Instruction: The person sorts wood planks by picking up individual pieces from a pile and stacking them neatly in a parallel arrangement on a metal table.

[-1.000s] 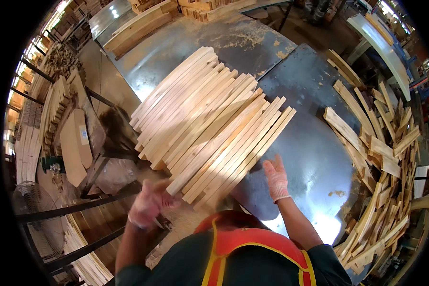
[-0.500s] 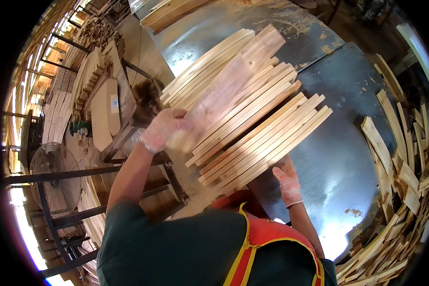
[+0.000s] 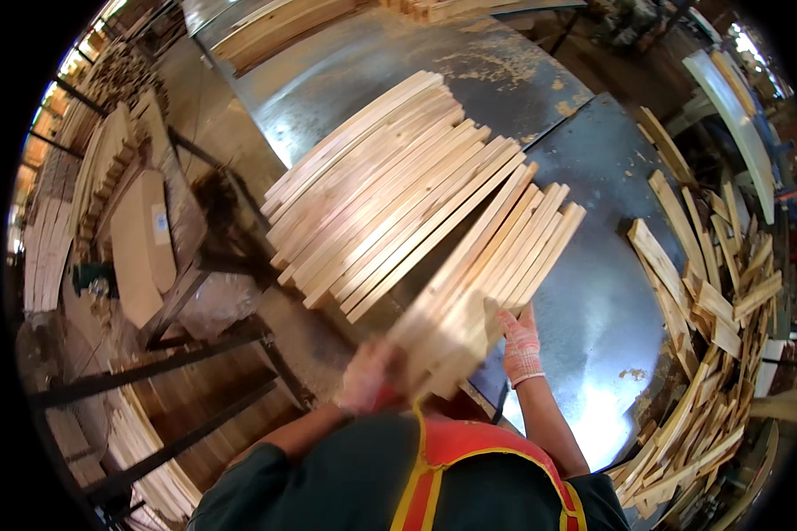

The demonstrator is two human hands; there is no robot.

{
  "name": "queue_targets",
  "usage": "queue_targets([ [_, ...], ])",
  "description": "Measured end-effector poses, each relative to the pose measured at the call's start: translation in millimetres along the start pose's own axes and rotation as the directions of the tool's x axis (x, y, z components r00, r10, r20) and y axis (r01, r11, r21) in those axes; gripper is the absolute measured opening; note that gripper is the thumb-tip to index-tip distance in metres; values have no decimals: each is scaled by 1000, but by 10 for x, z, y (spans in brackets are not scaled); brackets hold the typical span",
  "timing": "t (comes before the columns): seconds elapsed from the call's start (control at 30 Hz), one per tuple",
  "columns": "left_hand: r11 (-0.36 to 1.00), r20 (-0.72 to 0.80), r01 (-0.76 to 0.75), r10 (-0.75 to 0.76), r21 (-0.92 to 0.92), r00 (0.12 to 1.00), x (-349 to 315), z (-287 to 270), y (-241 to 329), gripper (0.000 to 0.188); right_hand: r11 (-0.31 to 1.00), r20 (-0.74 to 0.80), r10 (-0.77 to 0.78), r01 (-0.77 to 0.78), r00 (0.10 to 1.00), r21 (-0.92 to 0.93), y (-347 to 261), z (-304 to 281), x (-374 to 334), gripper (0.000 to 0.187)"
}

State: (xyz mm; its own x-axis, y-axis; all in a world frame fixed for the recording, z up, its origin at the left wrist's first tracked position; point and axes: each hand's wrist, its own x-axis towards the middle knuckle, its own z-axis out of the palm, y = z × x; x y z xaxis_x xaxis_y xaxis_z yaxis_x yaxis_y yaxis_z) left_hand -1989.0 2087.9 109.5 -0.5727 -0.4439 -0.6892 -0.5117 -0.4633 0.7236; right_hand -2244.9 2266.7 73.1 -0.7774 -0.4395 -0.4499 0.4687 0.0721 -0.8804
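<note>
A bundle of pale wooden slats [image 3: 514,252] lies slanted in front of me, its near end blurred. My right hand [image 3: 521,347], in a pinkish knitted glove, grips the bundle's near right side, thumb along the outer slat. At the near left end of the same bundle is my left hand [image 3: 369,376], gloved too; motion smears its fingers, so their hold is unclear. Just left of the bundle rests a wider row of wooden slats [image 3: 390,186], side by side on the table. A narrow wedge-shaped gap parts the row from the bundle.
The metal-topped table [image 3: 584,301] carries sawdust patches and a seam. Beyond the row lie longer boards [image 3: 279,35]. A large heap of offcuts [image 3: 708,389] lies at the right. On the left stand a black metal frame [image 3: 159,367] and a bench with a brown panel [image 3: 137,248].
My left hand has let go of the wide board, which now lies among the row, and has come down to the bundle's near end. The bundle has shifted toward me.
</note>
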Motion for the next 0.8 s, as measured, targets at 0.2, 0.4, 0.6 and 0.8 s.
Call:
queue_targets([
  [0.2,903,290,-286,194,320,937,594,73,424,71,973,-121,139,-158,983,-166,-295,-277,46,94],
  [0.4,752,331,-332,161,569,930,1847,995,1243,100,904,14,163,-143,987,-403,-518,-600,486,75],
  [0.6,731,137,-246,206,637,969,1434,1487,1500,84,862,17,142,-116,990,-494,-663,-491,553,76],
  [0.8,707,349,-661,570,251,744,873,1875,2276,72,842,-37,-423,378,905,-384,-1544,-639,110,85],
])
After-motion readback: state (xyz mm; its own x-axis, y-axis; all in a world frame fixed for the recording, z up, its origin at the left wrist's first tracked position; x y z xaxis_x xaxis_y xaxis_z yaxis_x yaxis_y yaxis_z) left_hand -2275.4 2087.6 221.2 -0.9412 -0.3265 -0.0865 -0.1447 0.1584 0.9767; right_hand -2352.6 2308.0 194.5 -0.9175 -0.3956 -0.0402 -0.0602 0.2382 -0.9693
